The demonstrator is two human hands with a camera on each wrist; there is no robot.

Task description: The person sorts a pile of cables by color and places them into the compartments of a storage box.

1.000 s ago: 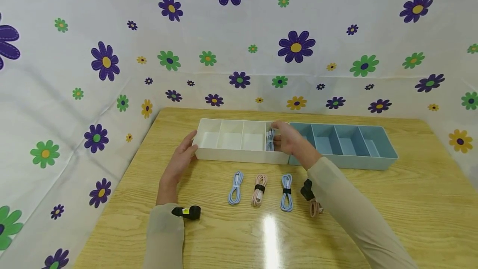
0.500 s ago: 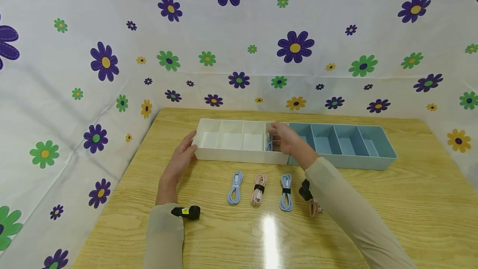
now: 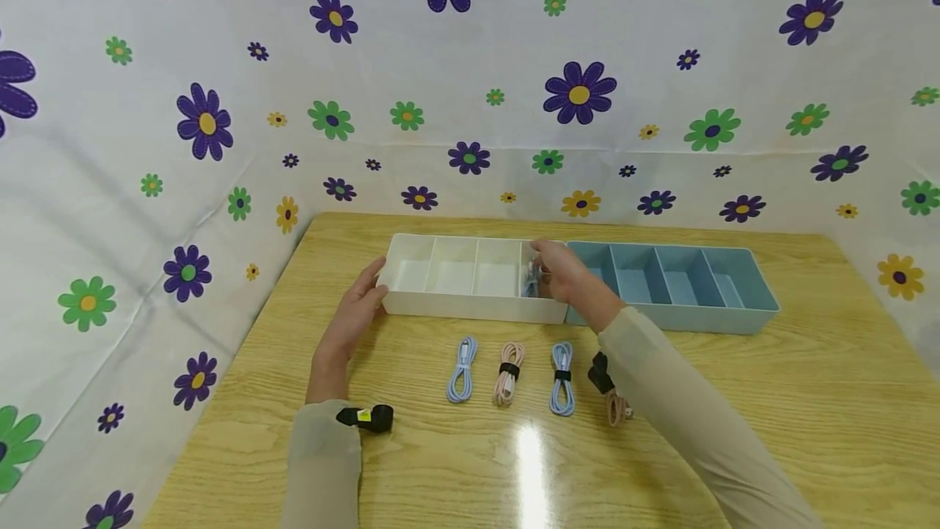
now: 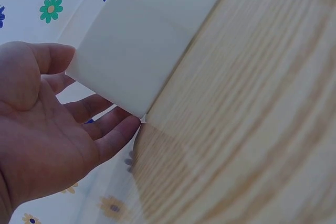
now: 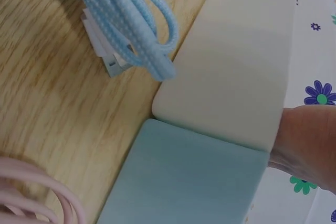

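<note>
Head view: high, farther back, forward-down. Wrist views: close, facing white four-compartment plastic box [image 3: 473, 307], shared by all, head-frame centre.

One left hand [image 3: 356, 306], one right hand [image 3: 569, 274]; one white tray [image 3: 470, 305], one blue tray [image 3: 698, 318]; three bluish cables [image 3: 463, 368], two pink cables [image 3: 505, 388]; one table [image 3: 830, 398].

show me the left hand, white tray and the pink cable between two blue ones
Left hand [image 3: 356, 313], head view, on the middle of the hand
White tray [image 3: 476, 307], head view, on its front wall
Pink cable [image 3: 502, 385], head view, on its lower coils
</note>
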